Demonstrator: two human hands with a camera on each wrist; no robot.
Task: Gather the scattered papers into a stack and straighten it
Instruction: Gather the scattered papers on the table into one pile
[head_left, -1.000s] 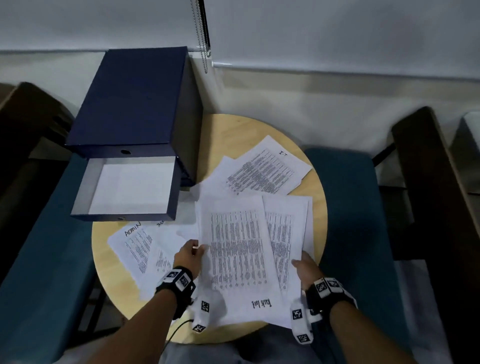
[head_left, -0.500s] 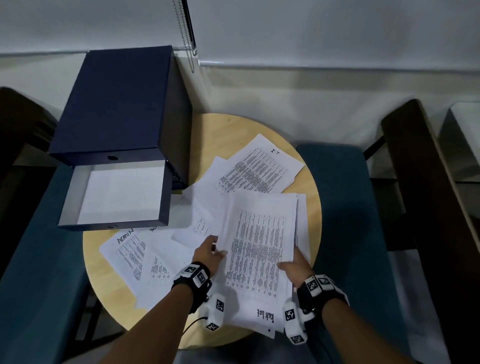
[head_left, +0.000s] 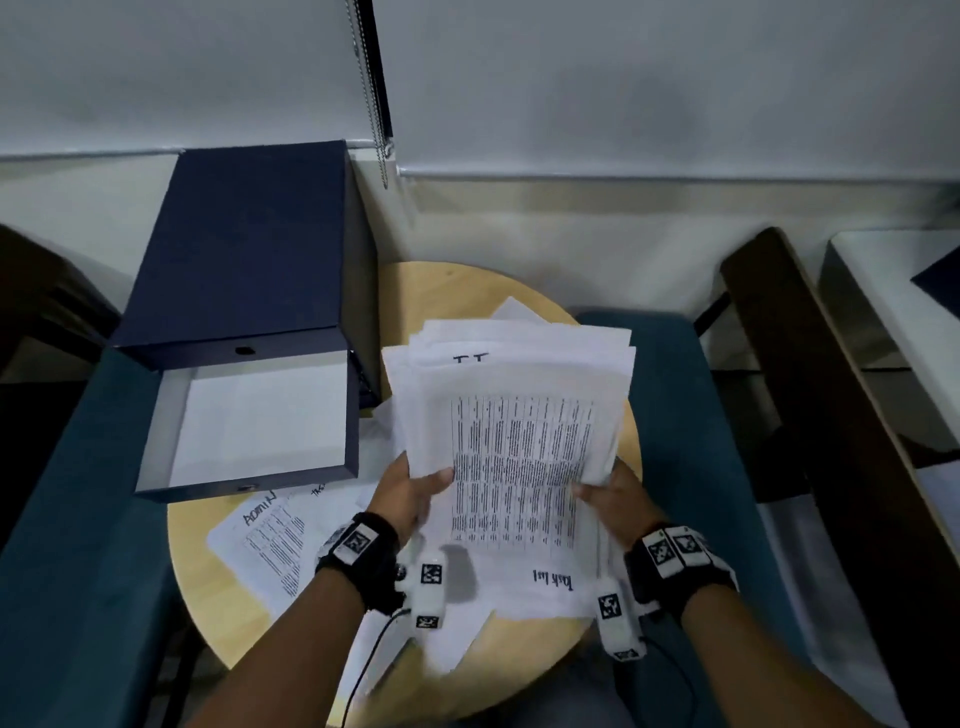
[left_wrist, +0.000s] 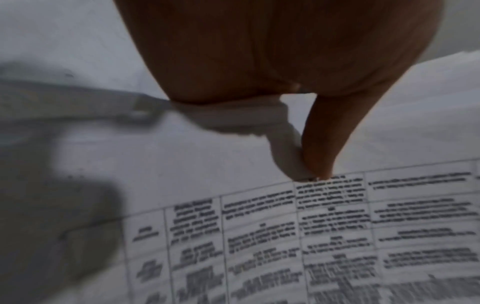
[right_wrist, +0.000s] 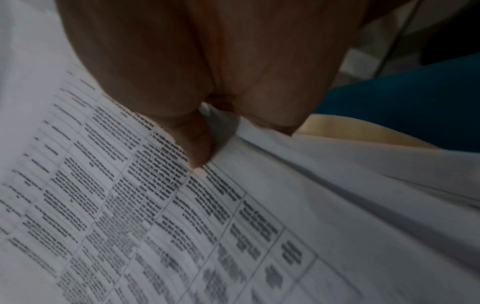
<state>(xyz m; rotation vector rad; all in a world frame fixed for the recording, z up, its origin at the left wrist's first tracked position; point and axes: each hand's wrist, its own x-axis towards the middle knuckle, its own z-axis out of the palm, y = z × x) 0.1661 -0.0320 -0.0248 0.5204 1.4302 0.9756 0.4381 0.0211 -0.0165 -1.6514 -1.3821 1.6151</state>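
From the head view I see my left hand (head_left: 410, 493) and right hand (head_left: 615, 493) pinching the paper stack (head_left: 519, 415) over the round table (head_left: 519, 654); loose sheets (head_left: 270, 551) lie at eight o'clock. On the left wrist, a thumb (left_wrist: 327, 139) clamps a curled edge. On the right wrist, a thumb (right_wrist: 192, 142) presses the printed sheet.

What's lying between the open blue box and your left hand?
Loose sheets on the round table, one headed "Admin", seen in the head view.
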